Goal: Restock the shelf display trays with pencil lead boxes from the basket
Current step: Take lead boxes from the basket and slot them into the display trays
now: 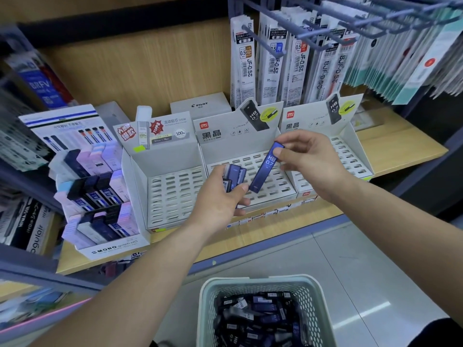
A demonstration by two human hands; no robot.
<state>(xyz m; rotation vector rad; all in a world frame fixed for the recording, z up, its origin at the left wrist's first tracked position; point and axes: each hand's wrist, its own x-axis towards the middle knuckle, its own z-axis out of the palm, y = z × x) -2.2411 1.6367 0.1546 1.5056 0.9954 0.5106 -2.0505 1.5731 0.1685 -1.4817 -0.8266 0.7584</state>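
The pencil lead box (266, 169) marked HB 0.7 is held in the air over the slotted floor of the middle tray (283, 182), pinched at its upper end by the right hand (313, 164). The thumb (283, 154) is pressed on the printed face and the fingers are curled behind it, so the grip is narrow and closed on that top end alone.

The long axis of the box is tilted: the top end is carried up and to the right, toward the right hand, while the free bottom end is slanted down and to the left. That lower end is seen just beside the thumb tip of the left hand (220, 199); whether the two touch cannot be told. The left hand is wrapped round a clutch of spare boxes (234, 177), held just left of the single box and also above the middle tray.

The coming move is judged to turn on that tilt. The slots lie below and slightly behind the free bottom end, so the box would have to be swung nearer to upright and lowered end-first (the slits look short and narrow, so little sideways error is likely to be allowed). The right hand is the nearer hand and the only one free to place, since the left is occupied.

No box can be seen standing in the slots of the left tray (175, 194), the middle tray or the right tray (350, 156), so restocking is judged barely begun. The basket (208, 294), low in the view, is heaped with many more boxes.
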